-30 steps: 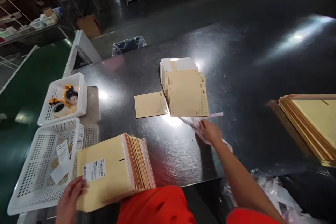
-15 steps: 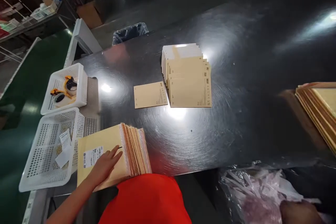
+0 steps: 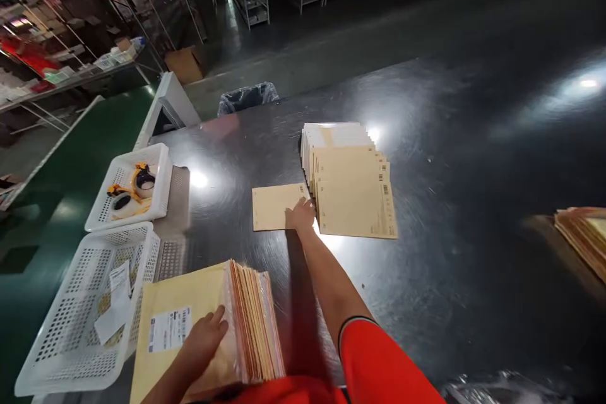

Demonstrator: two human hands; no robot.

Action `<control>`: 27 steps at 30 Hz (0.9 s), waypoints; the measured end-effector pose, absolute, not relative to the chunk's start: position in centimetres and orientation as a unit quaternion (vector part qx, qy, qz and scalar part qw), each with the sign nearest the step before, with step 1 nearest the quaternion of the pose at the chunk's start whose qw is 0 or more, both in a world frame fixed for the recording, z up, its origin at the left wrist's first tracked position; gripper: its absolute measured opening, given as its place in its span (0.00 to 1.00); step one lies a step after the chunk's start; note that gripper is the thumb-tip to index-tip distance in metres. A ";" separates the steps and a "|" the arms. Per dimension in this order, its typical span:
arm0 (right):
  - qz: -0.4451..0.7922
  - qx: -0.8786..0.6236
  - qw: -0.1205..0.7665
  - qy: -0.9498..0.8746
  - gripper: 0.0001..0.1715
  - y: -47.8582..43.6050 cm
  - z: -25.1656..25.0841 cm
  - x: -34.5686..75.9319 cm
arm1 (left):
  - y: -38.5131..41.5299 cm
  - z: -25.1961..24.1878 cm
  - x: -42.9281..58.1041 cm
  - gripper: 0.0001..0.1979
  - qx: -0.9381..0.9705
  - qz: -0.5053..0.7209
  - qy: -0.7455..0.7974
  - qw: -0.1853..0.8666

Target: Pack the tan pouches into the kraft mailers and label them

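The open right hand [image 3: 300, 214] is pressing the right end of the envelope [image 3: 274, 207], which is lying lengthwise left-right; the open left hand [image 3: 206, 336] is resting flat on the nearer mailer stack [image 3: 253, 322].

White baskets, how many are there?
2. One basket holding a tape dispenser sits farther back at the table's left edge; the other basket, holding paper slips, is nearer, beside the left hand.

Flat tan envelope [image 3: 274, 207]; fanned padded-mailer stack [image 3: 184, 300]
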State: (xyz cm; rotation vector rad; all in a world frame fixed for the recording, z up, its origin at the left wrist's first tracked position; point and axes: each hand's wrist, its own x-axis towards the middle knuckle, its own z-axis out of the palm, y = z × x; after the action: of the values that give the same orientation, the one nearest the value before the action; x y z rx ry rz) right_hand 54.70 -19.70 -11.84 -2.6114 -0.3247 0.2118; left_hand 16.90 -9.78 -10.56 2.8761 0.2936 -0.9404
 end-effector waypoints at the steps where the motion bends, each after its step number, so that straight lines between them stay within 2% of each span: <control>1: 0.078 -0.963 0.246 -0.082 0.42 -19.1 -12.0 55.1 | -9.8 -10.7 17.0 0.31 0.944 -0.314 0.092 0.047; 3: 0.081 -0.957 0.279 -0.021 0.47 -19.1 -12.6 55.2 | -9.8 -10.8 17.1 0.29 0.943 -0.316 0.090 0.055; 5: 0.096 -0.915 0.391 0.037 0.50 -20.5 -13.4 54.1 | -9.7 -10.4 17.2 0.26 0.942 -0.316 0.089 0.072; 7: 0.132 -0.847 0.509 0.074 0.44 -22.8 -14.1 52.1 | -9.4 -9.5 17.5 0.21 0.940 -0.316 0.084 0.096; 9: 0.171 -0.803 0.567 0.070 0.31 -25.5 -14.7 49.5 | -9.2 -8.6 17.9 0.15 0.939 -0.313 0.081 0.117; 11: 0.187 -0.747 0.636 0.055 0.24 -28.2 -15.0 46.3 | -9.1 -7.9 18.3 0.10 0.939 -0.310 0.078 0.129; 15: 0.199 -0.589 0.782 0.053 0.27 -31.5 -14.6 39.8 | -9.4 -7.3 18.8 0.09 0.945 -0.286 0.075 0.137; 18: 0.218 -0.589 0.778 0.005 0.26 -32.2 -13.8 36.6 | -9.4 -7.2 19.0 0.08 0.952 -0.261 0.072 0.145; 22: 0.235 -0.642 0.726 -0.074 0.25 -33.1 -12.7 35.6 | -9.4 -7.2 18.7 0.07 0.959 -0.224 0.079 0.153; 27: 0.458 -0.581 0.657 -0.146 0.25 -33.7 -11.8 35.2 | -11.6 -7.4 18.5 0.06 0.960 -0.204 0.057 0.183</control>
State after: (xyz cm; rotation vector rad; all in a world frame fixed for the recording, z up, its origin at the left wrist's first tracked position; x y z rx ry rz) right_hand 35.18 -33.67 -11.77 -1.3160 -0.3299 1.0377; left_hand 18.51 -11.60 -7.42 2.7079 0.1614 -0.5742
